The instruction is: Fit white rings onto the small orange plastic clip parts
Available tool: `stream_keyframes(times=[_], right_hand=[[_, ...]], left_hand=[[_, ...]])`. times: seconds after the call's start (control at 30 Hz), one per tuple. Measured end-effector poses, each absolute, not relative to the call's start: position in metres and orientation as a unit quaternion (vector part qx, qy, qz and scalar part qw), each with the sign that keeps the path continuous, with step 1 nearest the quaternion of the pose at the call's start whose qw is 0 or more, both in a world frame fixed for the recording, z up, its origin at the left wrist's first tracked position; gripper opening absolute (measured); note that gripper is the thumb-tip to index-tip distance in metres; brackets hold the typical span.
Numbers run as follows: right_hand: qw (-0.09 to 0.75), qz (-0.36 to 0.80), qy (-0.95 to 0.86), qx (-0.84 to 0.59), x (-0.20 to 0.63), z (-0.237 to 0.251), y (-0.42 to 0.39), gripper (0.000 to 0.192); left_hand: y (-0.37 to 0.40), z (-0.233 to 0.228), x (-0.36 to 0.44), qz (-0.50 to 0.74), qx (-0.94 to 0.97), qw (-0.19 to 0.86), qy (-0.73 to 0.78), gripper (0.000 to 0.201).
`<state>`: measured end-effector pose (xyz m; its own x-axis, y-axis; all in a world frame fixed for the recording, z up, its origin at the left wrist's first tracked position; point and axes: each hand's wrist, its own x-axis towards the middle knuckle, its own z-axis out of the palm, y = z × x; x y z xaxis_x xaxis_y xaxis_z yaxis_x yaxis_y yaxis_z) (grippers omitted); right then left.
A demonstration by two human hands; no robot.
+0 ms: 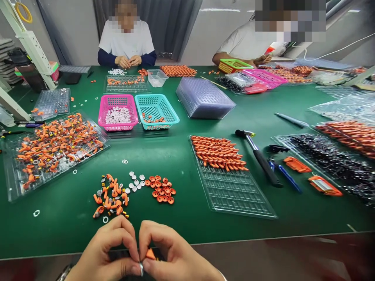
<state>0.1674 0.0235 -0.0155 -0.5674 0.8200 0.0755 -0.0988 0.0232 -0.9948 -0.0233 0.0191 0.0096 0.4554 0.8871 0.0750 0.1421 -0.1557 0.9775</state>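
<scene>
Two bare hands are pinching a small orange part together at the near edge of a green table.

From the head view: the left hand [102,253] and right hand [172,257] are meeting at six o'clock, fingertips clamped on the orange part [150,254] and a silvery ring [141,268] (mostly hidden). Loose orange clips [109,199] are lying just beyond, toward eleven o'clock; a clear tray [234,191] is sitting at two o'clock.

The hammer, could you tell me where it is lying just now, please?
In the head view, the hammer lies on the green table, right of centre, between the tray of orange parts and the blue pliers.
</scene>
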Motion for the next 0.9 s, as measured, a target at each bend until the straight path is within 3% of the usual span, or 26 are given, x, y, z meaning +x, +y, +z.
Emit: stream_keyframes(times=[0.27,0.53,0.9], right_hand=[[0.38,0.647,-0.6,-0.279,0.166,-0.017,0.023,0.015],[0.434,0.576,-0.628,-0.294,0.167,-0.015,0.017,0.014],[0.452,0.568,-0.646,-0.236,0.171,-0.015,0.019,0.013]], left_hand=[[0.006,0.004,-0.018,0.389,0.708,0.465,0.362,0.024],[-0.006,-0.005,-0.006,0.471,0.743,0.263,0.397,0.032],[0.004,0.004,-0.018,0.417,0.715,0.418,0.375,0.026]])
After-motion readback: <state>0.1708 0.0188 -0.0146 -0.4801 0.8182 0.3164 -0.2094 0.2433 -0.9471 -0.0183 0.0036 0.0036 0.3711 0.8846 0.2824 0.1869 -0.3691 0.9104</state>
